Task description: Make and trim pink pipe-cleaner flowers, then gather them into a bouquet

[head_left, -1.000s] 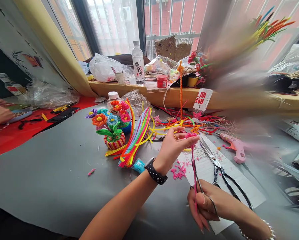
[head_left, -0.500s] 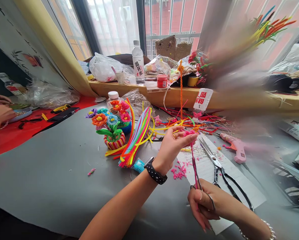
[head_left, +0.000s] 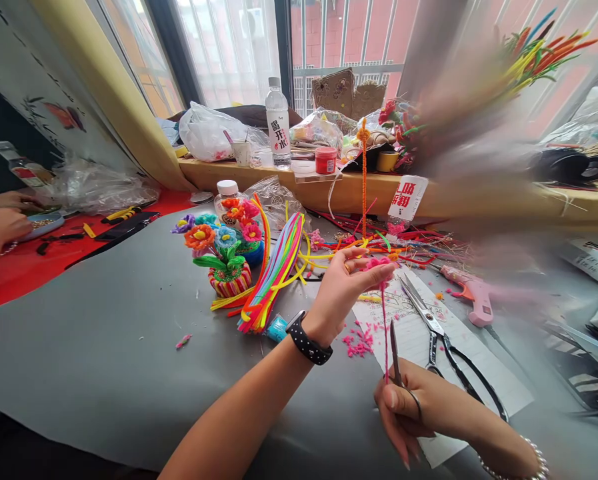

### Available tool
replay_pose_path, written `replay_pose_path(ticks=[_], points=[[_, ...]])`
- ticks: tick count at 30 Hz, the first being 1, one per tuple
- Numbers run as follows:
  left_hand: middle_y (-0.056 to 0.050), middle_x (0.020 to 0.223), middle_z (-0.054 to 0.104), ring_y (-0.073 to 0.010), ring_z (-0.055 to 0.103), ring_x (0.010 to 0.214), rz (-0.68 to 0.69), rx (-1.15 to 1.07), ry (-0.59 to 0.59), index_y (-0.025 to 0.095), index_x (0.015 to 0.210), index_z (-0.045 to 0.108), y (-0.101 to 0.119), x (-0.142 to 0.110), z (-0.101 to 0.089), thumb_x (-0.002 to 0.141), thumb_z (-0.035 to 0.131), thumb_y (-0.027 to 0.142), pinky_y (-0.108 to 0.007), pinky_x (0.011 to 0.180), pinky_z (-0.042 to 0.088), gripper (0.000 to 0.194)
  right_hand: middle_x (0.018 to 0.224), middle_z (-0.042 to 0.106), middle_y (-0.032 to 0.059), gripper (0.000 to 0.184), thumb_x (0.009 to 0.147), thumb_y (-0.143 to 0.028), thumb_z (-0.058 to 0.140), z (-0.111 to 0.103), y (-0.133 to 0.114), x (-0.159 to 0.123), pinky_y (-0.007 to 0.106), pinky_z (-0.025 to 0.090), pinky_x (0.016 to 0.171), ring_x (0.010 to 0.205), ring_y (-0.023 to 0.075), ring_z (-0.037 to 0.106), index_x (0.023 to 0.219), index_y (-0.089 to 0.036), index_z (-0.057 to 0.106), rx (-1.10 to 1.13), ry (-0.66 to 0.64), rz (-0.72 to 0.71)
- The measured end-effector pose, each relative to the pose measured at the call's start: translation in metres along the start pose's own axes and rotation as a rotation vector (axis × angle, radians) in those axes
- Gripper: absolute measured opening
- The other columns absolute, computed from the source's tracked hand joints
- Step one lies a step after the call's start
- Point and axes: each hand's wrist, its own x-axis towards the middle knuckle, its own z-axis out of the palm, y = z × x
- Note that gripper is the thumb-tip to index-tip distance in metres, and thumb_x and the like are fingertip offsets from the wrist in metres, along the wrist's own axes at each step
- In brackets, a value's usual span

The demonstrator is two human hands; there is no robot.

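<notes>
In my left hand [head_left: 339, 293] is a pink pipe-cleaner flower [head_left: 376, 264], pinched between thumb and fingers. Its thin pink stem [head_left: 385, 320] hangs straight down to my right hand [head_left: 416, 397]. That hand grips a small pair of scissors [head_left: 394, 350], blades pointing up beside the stem. The stem's lower end meets my right thumb and fingers; whether they pinch it I cannot tell. Pink fuzz clippings [head_left: 359, 341] lie below my left hand. Large black-handled scissors [head_left: 431, 323] rest on a paper sheet [head_left: 499, 387] beyond my right hand.
Potted pipe-cleaner flowers [head_left: 229, 273] stand beside a pipe-cleaner bundle [head_left: 273, 280]. An orange stem [head_left: 364, 193] rises behind my left hand. A pink glue gun [head_left: 471, 293] lies rightward. Bottles and bags line the sill [head_left: 259, 183]. Another person's hands [head_left: 3, 220] are at far left.
The small scissors' blades have shifted slightly right, away from the pink stem, which hangs straighter and looks thinner. My left hand has hardly moved.
</notes>
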Motion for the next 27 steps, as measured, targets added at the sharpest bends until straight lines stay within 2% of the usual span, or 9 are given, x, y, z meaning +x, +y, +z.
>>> replay_pose_path(ticks=[4,9,17,22,27], points=[[-0.008,0.093,0.055,-0.0128,0.058,0.075,-0.004,0.040,-0.018,0.014,0.102,0.040,-0.001,0.001,-0.002,0.058,0.071,0.027,-0.030,0.073,0.045,0.055,0.043,0.040,-0.0017,0.076,0.069,-0.075,0.025,-0.003,-0.009,-0.001,0.019,0.022,0.038,0.039,0.0050,0.032,0.052,-0.009,0.059,-0.125,0.092,-0.103],[-0.007,0.091,0.052,-0.0131,0.057,0.077,-0.031,0.074,-0.042,0.014,0.101,0.042,-0.005,0.001,0.000,0.056,0.072,0.028,-0.029,0.070,0.045,0.056,0.053,0.043,-0.0004,0.080,0.058,-0.081,0.030,-0.006,-0.017,-0.003,0.020,0.025,0.045,0.050,0.0084,0.037,0.068,-0.008,0.060,-0.142,0.086,-0.049],[-0.010,0.095,0.051,-0.0130,0.057,0.075,-0.063,0.123,-0.076,0.013,0.100,0.042,-0.010,-0.001,0.005,0.054,0.073,0.026,-0.027,0.067,0.046,0.057,0.055,0.045,0.0012,0.078,0.060,-0.080,0.029,-0.002,-0.017,-0.003,0.022,0.028,0.047,0.052,0.0109,0.041,0.068,-0.009,0.060,-0.144,0.065,-0.025],[-0.011,0.097,0.052,-0.0144,0.057,0.078,-0.041,0.138,-0.095,0.014,0.101,0.042,-0.014,0.000,0.003,0.055,0.073,0.028,-0.031,0.070,0.046,0.058,0.049,0.042,-0.0005,0.078,0.062,-0.079,0.027,-0.002,-0.019,-0.004,0.020,0.024,0.041,0.043,0.0069,0.034,0.062,-0.009,0.059,-0.128,0.085,-0.008],[-0.011,0.100,0.051,-0.0159,0.057,0.080,-0.025,0.144,-0.106,0.014,0.102,0.042,-0.015,0.001,0.002,0.055,0.072,0.028,-0.034,0.075,0.045,0.058,0.040,0.037,-0.0024,0.072,0.066,-0.076,0.030,0.000,-0.014,-0.002,0.019,0.023,0.037,0.038,0.0059,0.033,0.050,-0.010,0.055,-0.072,0.096,-0.012]])
